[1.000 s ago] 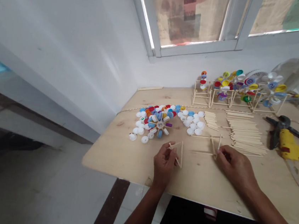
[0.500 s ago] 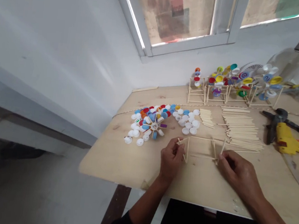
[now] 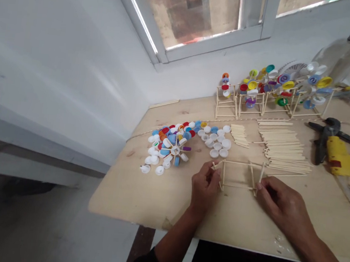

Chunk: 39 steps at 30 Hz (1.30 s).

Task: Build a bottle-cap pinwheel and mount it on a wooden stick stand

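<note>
Between my hands, just over the table, is a box-like frame of thin wooden sticks [image 3: 236, 186]. My left hand [image 3: 204, 186] pinches its left end, with a stick tip poking out above the fingers. At the right end, the thumb and fingers of my right hand [image 3: 280, 196] grip an upright stick. Beyond my left hand lies a small wheel [image 3: 175, 150] of sticks with bottle caps on their ends. It rests against a heap of coloured bottle caps [image 3: 165, 134]. White caps [image 3: 217, 144] are clustered to its right.
Loose sticks [image 3: 282, 146] lie beyond my right hand, with a smaller bundle of short sticks [image 3: 239, 135] beside them. A yellow glue gun [image 3: 341, 157] and black pliers [image 3: 324, 140] are at right. Several cap wheels on stick frames [image 3: 253, 99] line the wall near a clear jar [image 3: 338, 60].
The camera view has shifted slightly. Both hands keep hold of the stick frame, which now appears a little more turned, with its long sticks showing more clearly.
</note>
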Each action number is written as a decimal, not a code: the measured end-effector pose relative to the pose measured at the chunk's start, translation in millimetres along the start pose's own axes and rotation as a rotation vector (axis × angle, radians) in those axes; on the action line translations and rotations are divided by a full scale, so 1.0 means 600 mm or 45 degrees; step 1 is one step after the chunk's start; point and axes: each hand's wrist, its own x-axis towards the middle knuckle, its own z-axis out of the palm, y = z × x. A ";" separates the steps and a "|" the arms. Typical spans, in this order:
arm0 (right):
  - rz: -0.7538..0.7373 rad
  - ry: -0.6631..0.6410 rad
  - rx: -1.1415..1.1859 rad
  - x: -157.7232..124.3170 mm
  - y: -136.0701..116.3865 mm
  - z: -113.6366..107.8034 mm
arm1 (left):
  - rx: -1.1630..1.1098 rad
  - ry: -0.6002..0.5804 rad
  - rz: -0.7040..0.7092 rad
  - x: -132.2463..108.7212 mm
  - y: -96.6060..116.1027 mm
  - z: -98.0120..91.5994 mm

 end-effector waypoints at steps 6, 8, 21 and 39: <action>-0.022 -0.028 -0.038 0.002 -0.003 -0.001 | 0.022 -0.017 0.022 0.001 -0.003 -0.001; -0.024 -0.022 -0.060 0.001 -0.001 0.000 | 0.028 -0.024 0.022 0.002 -0.003 -0.002; -0.027 -0.029 -0.113 0.003 0.000 0.000 | 0.007 -0.034 0.037 0.003 0.000 -0.002; -0.015 -0.026 -0.135 0.005 0.001 0.002 | 0.020 -0.071 0.042 0.003 -0.004 -0.003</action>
